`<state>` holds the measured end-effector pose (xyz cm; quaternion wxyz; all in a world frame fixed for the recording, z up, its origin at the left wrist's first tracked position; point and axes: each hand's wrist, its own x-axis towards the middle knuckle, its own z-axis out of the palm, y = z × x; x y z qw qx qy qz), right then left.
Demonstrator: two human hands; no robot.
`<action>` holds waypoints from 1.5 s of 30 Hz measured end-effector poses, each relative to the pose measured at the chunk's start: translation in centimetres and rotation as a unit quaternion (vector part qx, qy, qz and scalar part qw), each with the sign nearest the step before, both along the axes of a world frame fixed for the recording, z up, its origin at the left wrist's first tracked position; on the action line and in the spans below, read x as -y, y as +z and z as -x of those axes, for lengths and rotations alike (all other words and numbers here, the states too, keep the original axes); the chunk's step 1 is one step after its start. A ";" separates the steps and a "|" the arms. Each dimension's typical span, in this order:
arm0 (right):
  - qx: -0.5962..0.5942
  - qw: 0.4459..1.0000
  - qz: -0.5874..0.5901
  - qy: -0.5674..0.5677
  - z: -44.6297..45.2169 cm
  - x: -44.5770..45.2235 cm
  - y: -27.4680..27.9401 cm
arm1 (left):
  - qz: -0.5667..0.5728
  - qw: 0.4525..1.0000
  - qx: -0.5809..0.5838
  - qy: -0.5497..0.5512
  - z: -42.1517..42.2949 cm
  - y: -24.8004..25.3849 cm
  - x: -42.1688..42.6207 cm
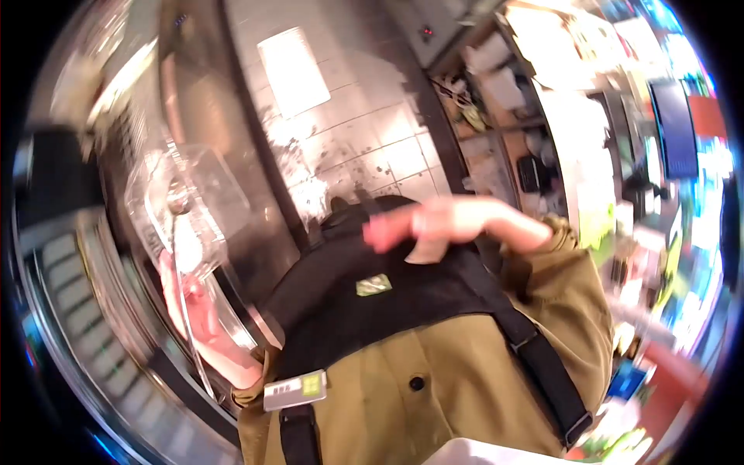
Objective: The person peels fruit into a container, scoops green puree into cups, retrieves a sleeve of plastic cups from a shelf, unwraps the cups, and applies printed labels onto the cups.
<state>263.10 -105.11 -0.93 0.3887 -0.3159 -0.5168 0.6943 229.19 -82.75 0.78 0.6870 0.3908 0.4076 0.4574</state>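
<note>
At the left, my left hand (198, 306) is closed at the near end of a clear plastic container (221, 182) that is tilted over the counter. A thin metal handle (184, 298) runs across that hand, and its rounded dark end (179, 203) shows against the container. Whether the fingers also grip the handle is hard to see. My right hand (434, 226) is in front of the black apron (333, 302), its fingers smeared by motion and pointing left. Nothing can be made out for certain in it.
A metal counter (217, 116) runs along the left, with a row of compartments (93, 310) beside it. Wet-looking floor tiles (349, 116) lie ahead. Shelves (504, 147) with several items stand at the right, below a bright worktop (577, 155) with a dark screen (673, 128) beyond.
</note>
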 end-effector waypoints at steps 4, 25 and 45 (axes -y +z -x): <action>0.095 0.944 0.174 -0.263 -11.8 -3.8 3.1 | 0.012 0.996 -0.071 -0.061 -14.9 3.3 -11.7; 0.294 0.954 -0.011 -0.055 -46.9 -56.6 1.4 | 0.074 0.989 0.070 -0.104 -45.7 -1.3 -57.2; 0.223 0.959 -0.144 0.104 -64.3 -94.3 0.8 | 0.078 0.994 0.065 -0.033 -62.7 -1.6 -91.1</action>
